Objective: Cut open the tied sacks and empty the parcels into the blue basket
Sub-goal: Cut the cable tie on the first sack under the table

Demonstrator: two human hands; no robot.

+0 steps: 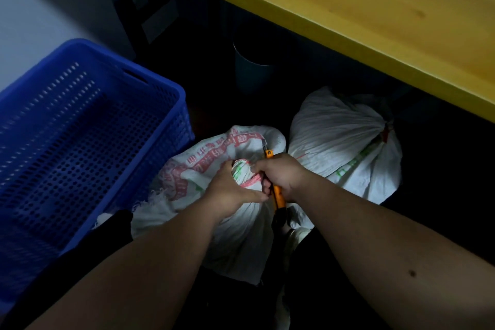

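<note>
This looks like a parcel sorting or storage room, a working back room more than a home. Two white woven sacks lie on a dark floor, one (222, 166) printed with red lettering, the other (345, 142) tied shut at its neck with green print. Just beside them stands a large blue perforated plastic basket (160, 126), the sort used for handling goods. Above runs the thick yellow wooden edge of a bench (348, 8), with a dark metal frame (128, 8) and a dim cylindrical bin (251, 69) in the shadow under it. A pale plain wall (32, 8) rises behind the basket.
</note>
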